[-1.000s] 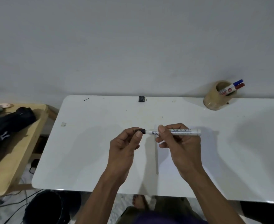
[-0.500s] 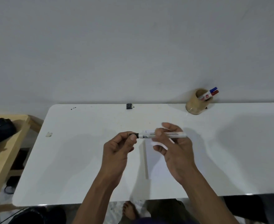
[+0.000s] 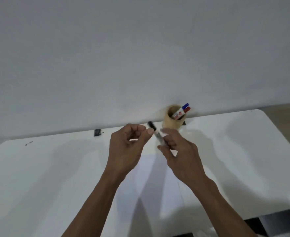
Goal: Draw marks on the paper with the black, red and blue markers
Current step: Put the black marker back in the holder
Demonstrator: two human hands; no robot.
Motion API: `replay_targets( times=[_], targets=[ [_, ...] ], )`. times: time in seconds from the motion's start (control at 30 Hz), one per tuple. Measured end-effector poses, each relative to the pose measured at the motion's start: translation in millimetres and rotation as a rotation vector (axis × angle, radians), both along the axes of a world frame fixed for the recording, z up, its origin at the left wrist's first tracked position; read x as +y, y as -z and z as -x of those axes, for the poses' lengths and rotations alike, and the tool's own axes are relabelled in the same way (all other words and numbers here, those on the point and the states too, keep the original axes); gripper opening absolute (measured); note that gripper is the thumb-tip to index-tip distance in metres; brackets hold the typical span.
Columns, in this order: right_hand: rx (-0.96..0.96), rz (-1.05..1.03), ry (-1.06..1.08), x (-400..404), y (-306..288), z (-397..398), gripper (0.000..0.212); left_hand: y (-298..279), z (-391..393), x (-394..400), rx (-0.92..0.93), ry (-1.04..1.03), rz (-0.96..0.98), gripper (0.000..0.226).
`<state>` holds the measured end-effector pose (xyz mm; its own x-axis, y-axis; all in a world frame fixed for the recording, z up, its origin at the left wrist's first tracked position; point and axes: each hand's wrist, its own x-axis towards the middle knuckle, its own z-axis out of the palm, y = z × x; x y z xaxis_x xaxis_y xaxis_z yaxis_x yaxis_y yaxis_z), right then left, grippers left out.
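White wall, white desk, glossy and smooth with rounded corners, and both bare hands up over the middle of it. Right hand has its grip closed around the black marker, pinching the pale barrel low down, black cap end tilted up and away toward the wall. It's blurred, so whether that cap is seated or loose I can't tell. Left hand sits just beside it, fingers curled in a narrow pinch, thumb close to the cap; whether it actually touches or holds anything, I can't say.

Under the forearms lies the paper, flat, thin, nearly the same white as the desk, no marks visible on it. Back near the wall stands a tan cylindrical holder, looks like cardboard or wood, with the blue marker and red marker leaning out of its mouth side by side.

How will this marker handle? Light, stiff, a smooth plastic tube, likely a bit slippery. Best hold is mid-barrel for pulling the cap, then down near the tip for drawing. That sheet looks light enough to slide, so a steadying palm on it seems wise. A small dark object rests at the desk's far edge.
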<state>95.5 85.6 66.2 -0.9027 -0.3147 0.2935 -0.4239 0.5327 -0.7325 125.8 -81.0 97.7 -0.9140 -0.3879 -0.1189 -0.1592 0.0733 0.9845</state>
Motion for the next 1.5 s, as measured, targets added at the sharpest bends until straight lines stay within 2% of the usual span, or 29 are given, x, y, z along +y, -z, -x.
replay_targets(
  times=[0.1, 0.23, 0.37, 0.5, 0.63, 0.77, 0.93, 1.03, 1.2, 1.37, 1.5],
  targets=[
    [-0.099, 0.185, 0.078, 29, -13, 47, 0.071, 7, 45, 25, -0.067, 0.015, 0.077, 0.032],
    [-0.09, 0.315, 0.209, 50, -20, 103, 0.082, 33, 84, 49, -0.136, 0.035, 0.275, 0.053],
    [-0.151, 0.446, 0.256, 51, -10, 147, 0.075, 61, 116, 67, -0.191, 0.083, 0.402, 0.078],
    [-0.134, 0.413, 0.268, 45, 10, 167, 0.061, 79, 134, 77, -0.218, 0.129, 0.442, 0.09],
    [-0.111, 0.343, 0.286, 41, 26, 172, 0.044, 88, 141, 84, -0.156, 0.113, 0.412, 0.087],
    [-0.102, 0.333, 0.281, 41, 42, 173, 0.03, 89, 142, 87, -0.023, 0.107, 0.43, 0.064],
    [-0.075, 0.253, 0.316, 37, 53, 174, 0.015, 92, 141, 88, 0.058, 0.098, 0.439, 0.065],
    [-0.061, 0.216, 0.319, 37, 54, 171, 0.016, 97, 141, 88, 0.072, 0.092, 0.413, 0.065],
    [-0.134, 0.324, 0.425, 49, 50, 157, 0.033, 105, 140, 86, 0.079, 0.083, 0.354, 0.063],
    [-0.206, 0.315, 0.444, 50, 58, 146, 0.021, 107, 140, 88, 0.117, 0.073, 0.335, 0.061],
    [-0.249, 0.361, 0.453, 48, 65, 151, 0.02, 109, 140, 88, 0.129, 0.072, 0.327, 0.06]
  ],
)
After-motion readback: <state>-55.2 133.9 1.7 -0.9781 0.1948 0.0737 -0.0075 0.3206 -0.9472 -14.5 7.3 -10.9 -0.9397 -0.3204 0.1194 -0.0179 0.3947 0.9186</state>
